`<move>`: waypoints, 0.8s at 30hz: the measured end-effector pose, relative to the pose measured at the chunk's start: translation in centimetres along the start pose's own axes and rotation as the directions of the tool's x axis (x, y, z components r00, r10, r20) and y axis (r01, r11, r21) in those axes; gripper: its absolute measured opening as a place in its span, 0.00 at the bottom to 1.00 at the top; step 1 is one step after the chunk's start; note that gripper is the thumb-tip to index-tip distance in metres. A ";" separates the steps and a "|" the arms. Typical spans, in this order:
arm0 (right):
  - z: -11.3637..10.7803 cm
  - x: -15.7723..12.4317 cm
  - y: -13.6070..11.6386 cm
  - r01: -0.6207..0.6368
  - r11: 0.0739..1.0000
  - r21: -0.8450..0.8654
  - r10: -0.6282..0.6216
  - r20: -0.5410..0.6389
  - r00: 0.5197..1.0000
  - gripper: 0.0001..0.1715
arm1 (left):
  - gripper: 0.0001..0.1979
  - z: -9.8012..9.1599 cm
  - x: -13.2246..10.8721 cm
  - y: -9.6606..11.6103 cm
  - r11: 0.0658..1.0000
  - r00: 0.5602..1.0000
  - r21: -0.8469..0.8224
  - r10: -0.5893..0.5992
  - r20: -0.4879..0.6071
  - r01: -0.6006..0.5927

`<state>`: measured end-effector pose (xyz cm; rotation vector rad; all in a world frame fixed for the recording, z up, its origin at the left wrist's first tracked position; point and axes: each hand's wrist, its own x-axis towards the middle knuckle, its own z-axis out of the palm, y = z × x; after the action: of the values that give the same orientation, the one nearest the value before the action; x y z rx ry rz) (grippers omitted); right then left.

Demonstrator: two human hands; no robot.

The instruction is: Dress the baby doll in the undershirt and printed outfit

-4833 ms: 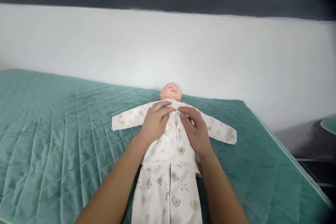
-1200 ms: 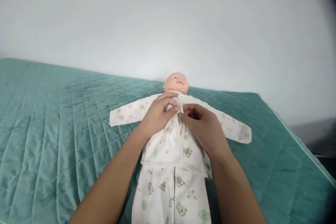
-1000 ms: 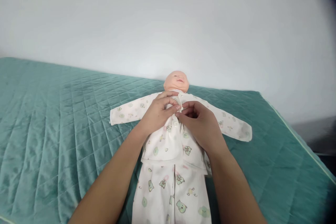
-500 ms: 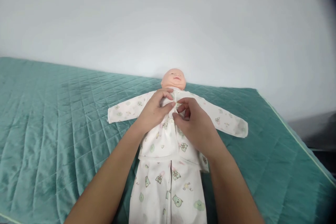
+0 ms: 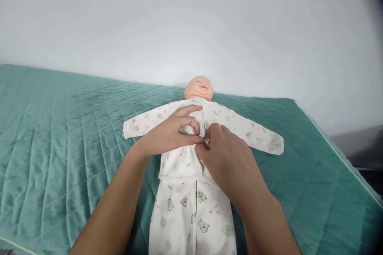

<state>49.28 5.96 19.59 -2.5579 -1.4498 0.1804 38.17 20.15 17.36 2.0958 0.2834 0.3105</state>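
A baby doll (image 5: 198,87) lies on its back on a teal quilted mattress (image 5: 60,135), head toward the wall. It wears a white printed shirt (image 5: 179,161) with sleeves spread out and matching trousers (image 5: 191,219). My left hand (image 5: 167,133) pinches the left edge of the shirt's front opening at mid-chest. My right hand (image 5: 227,159) is closed on the opposite edge, its fingertips meeting the left hand's at the placket. The right hand covers the lower right part of the shirt.
A plain white wall (image 5: 191,28) rises right behind the doll's head. The mattress edge (image 5: 335,151) with pale piping runs diagonally on the right, with dark floor (image 5: 365,163) beyond it.
Both hands have shifted down the shirt front from the collar to mid-chest. The right hand turned so its back now covers the lower shirt. The view tilted slightly.
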 end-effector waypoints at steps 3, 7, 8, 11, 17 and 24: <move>-0.4 0.0 0.6 0.028 0.999 0.036 -0.029 0.019 0.999 0.09 | 0.06 0.5 0.1 0.1 0.999 0.999 0.032 0.013 -0.030 -0.012; -0.8 0.2 1.9 0.011 0.987 0.160 -0.023 0.073 0.997 0.12 | 0.05 0.6 0.2 0.3 0.997 0.999 0.063 0.041 -0.030 -0.039; -0.9 0.4 2.2 -0.007 0.974 0.225 -0.014 0.094 0.995 0.13 | 0.05 0.6 0.2 0.3 0.998 0.999 0.057 0.043 -0.027 -0.041; -1.2 1.1 3.5 -0.059 0.861 0.505 -0.035 0.176 0.984 0.12 | 0.08 0.4 0.2 0.3 0.999 0.999 0.028 0.046 -0.022 -0.045; -0.7 2.2 4.9 -0.081 0.480 0.873 -0.128 0.161 0.979 0.15 | 0.07 0.5 0.2 0.4 0.997 0.997 0.035 0.069 -0.021 -0.068; -0.2 2.4 4.4 -0.104 0.428 0.898 -0.189 0.201 0.961 0.14 | 0.04 0.8 0.4 0.3 0.991 0.995 0.104 0.087 -0.047 -0.082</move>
<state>54.16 5.78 18.72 -1.5816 -1.0047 1.0458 38.86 19.50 17.24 2.2064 0.2458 0.4087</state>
